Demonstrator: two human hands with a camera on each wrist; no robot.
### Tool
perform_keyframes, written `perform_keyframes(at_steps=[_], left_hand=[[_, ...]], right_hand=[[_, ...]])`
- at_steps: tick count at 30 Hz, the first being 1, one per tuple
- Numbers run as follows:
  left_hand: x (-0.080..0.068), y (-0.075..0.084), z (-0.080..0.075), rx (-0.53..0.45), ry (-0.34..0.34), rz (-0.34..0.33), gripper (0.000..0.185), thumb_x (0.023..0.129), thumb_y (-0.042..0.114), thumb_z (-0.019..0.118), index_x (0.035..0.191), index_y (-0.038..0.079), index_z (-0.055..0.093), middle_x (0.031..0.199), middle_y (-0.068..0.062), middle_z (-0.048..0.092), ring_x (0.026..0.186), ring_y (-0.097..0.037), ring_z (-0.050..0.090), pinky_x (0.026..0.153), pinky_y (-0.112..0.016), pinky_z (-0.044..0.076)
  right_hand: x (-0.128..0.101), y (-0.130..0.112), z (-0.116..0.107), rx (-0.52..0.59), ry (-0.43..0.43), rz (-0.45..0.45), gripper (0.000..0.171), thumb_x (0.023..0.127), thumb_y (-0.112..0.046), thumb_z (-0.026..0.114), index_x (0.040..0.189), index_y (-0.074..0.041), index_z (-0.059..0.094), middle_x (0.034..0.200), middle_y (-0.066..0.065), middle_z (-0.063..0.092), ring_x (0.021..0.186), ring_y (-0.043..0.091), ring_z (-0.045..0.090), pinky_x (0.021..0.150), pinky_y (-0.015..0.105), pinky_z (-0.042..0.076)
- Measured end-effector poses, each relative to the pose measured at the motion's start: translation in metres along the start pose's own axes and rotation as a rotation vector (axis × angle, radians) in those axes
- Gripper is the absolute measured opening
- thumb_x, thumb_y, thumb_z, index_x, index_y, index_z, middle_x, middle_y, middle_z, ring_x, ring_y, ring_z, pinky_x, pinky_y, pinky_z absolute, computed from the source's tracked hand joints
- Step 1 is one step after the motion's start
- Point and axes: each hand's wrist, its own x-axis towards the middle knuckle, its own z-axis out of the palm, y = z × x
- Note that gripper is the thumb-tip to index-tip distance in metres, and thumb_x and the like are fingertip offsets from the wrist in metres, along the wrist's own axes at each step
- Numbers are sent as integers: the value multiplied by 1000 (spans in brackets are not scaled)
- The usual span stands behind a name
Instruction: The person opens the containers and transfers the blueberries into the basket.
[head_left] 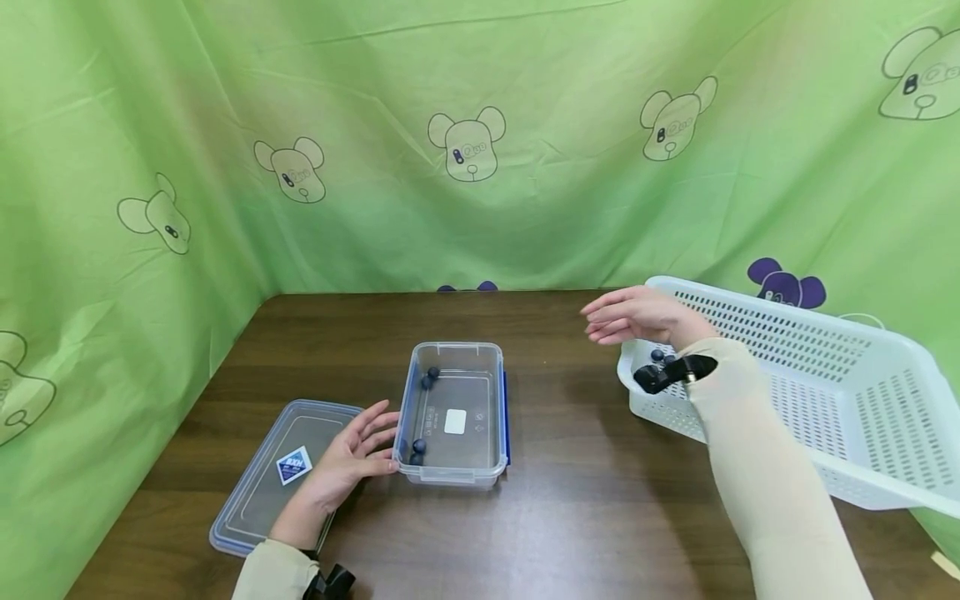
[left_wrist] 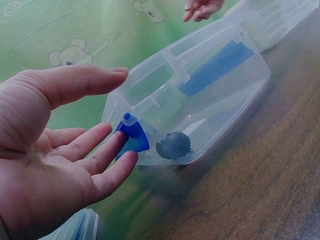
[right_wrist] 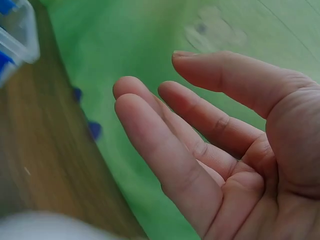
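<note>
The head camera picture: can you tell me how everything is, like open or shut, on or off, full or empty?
Clear box: upright, open, mostly empty
Lid: off the box, lying on the table
Blue clip: unfastened
Dark balls: loose, some in the box, some in the basket
Basket: open-topped, mostly empty
Left hand: open, at the box's left side
Right hand: open, holding nothing

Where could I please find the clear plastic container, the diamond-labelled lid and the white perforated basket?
Clear plastic container (head_left: 459,454): head view, bare floor.
Diamond-labelled lid (head_left: 268,492): head view, top panel.
White perforated basket (head_left: 780,337): head view, far wall.
</note>
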Motion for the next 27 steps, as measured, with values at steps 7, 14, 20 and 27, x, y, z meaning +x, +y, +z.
perform_keyframes(at_steps=[7,14,20,27], left_hand=[[2,1,2,-5,3,-4,97,80,-7,77,154,-8,14,151,-33,30,124,-17,53,98,-27,48],[2,0,3,2,5,-10,97,80,-8,76,154,-7,15,151,-32,30,127,-21,51,98,-28,48],[-1,1,2,-3,6,0,97,79,-9,75,154,-8,14,151,-33,29,124,-18,52,98,-27,48],[-2,1,1,6,-1,1,95,81,-9,74,154,-7,14,151,-33,30,127,-20,51,99,-28,47]], right_hand=[[37,10,51,-85,-59,14,26,95,2,58,119,11,62,94,21,71,81,23,72,82,39,58],[73,21,110,-81,-161,82,42,91,4,61,127,21,49,87,17,72,75,21,71,76,37,59],[102,26,158,-102,-250,131,38,90,7,61,124,22,52,81,14,71,70,20,70,68,31,59],[125,42,196,-203,-288,234,20,90,6,63,108,14,65,77,17,69,66,21,69,65,32,59]])
